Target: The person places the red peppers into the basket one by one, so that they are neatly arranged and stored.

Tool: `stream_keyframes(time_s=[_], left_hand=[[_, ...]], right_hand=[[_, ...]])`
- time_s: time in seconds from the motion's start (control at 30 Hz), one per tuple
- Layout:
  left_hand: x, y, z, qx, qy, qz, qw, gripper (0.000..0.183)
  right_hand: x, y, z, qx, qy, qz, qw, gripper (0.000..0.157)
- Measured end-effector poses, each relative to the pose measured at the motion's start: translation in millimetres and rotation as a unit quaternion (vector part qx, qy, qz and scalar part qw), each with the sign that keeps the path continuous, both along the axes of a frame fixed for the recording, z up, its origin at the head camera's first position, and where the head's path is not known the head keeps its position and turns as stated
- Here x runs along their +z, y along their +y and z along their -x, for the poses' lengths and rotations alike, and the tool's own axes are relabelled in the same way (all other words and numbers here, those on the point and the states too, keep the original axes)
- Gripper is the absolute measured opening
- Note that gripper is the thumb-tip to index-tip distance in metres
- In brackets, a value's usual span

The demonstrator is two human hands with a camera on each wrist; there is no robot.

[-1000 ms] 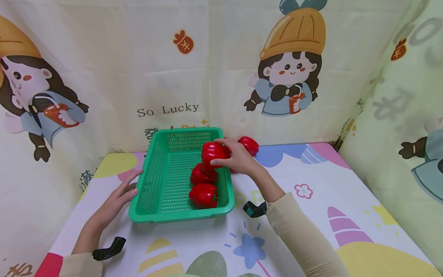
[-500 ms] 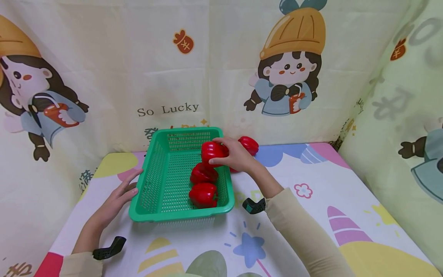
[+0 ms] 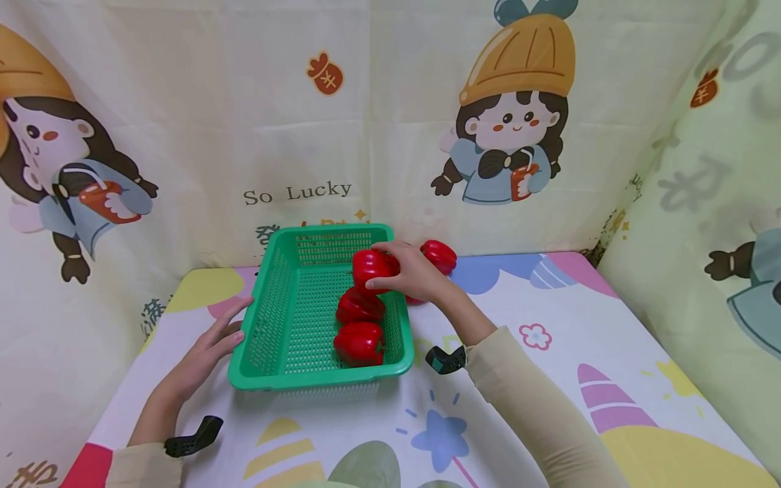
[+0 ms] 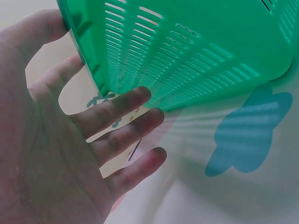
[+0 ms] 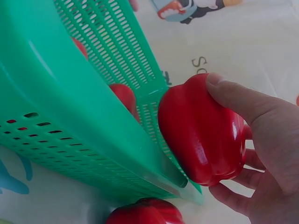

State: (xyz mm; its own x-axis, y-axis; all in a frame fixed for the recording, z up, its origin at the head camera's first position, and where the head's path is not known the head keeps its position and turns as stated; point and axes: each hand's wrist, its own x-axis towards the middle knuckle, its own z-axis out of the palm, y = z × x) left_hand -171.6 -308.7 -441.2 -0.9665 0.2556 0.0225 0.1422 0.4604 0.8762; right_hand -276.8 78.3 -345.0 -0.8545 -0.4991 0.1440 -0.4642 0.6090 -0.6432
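A red bell pepper (image 3: 369,268) is gripped in my right hand (image 3: 416,272), above the right side of the green basket (image 3: 317,381). The right wrist view shows the thumb on top of this held pepper (image 5: 201,130) and the fingers round its far side. Two more red bell peppers lie inside the basket along its right wall, one at the front (image 3: 358,344) and one behind it (image 3: 358,306). My left hand (image 3: 204,352) touches the basket's left rim with its fingertips. In the left wrist view that left hand (image 4: 60,116) has its fingers spread beside the slotted wall.
Another red bell pepper (image 3: 439,256) lies behind the right hand on the patterned tablecloth (image 3: 518,393). A further pepper (image 5: 145,212) sits close outside the basket's right wall, mostly hidden in the head view. A printed cloth (image 3: 403,122) hangs along the back.
My right hand has shifted slightly left with its bell pepper, further over the basket. The left hand and the basket have stayed in place.
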Motion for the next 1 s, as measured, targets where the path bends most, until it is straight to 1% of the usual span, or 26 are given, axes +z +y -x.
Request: stream_keyframes(time_s=[0.3,0.53,1.0], left_hand=[[2.3,2.0,-1.9,-0.001,0.000,-0.002,1.0000,0.058],[1.9,1.6,-1.1,-0.001,-0.002,-0.002,1.0000,0.058],[2.4,2.1,-1.3,-0.002,0.002,-0.006,1.0000,0.058]], right_hand=[[-1.7,-3.2,2.7,-0.007,-0.007,0.004,1.000,0.076],[-3.0,-5.8,3.8,-0.002,-0.012,0.010,1.000,0.078],[-6.0,-8.7,8.2,0.003,-0.007,0.010,1.000,0.079]])
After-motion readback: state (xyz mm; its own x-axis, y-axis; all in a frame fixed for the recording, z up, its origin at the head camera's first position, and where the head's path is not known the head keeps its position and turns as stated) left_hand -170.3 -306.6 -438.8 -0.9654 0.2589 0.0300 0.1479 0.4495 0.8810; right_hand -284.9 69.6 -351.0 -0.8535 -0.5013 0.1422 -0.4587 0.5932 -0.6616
